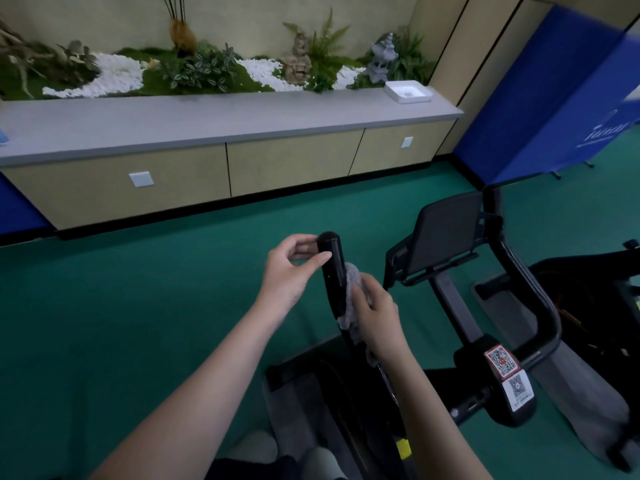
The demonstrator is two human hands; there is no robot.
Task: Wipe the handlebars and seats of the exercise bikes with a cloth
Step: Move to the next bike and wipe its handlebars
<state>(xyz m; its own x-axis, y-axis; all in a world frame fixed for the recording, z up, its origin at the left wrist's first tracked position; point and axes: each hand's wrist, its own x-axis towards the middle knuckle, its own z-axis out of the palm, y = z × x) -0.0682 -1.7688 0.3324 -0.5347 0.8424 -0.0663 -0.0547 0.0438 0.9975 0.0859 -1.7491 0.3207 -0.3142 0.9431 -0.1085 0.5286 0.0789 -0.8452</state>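
Mid-wipe, centre frame. Left hand [294,263] pinched tip of left handlebar [333,271], grip closed on it. Right hand [375,315] clenched grey cloth [351,289] against bar's right side, just below tip. Right handlebar [530,292], centre-right, untouched at this moment. Seat not in view; condition undeterminable. Judged early: one bar under way, remainder outstanding.

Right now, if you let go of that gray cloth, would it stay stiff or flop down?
Probably flop. The gray cloth bunches in soft folds where the right hand presses it against the black handlebar, and its loose end hangs limp below. It looks light, since curled fingers hold it easily. Its fuzzy surface likely grips rather than slips.
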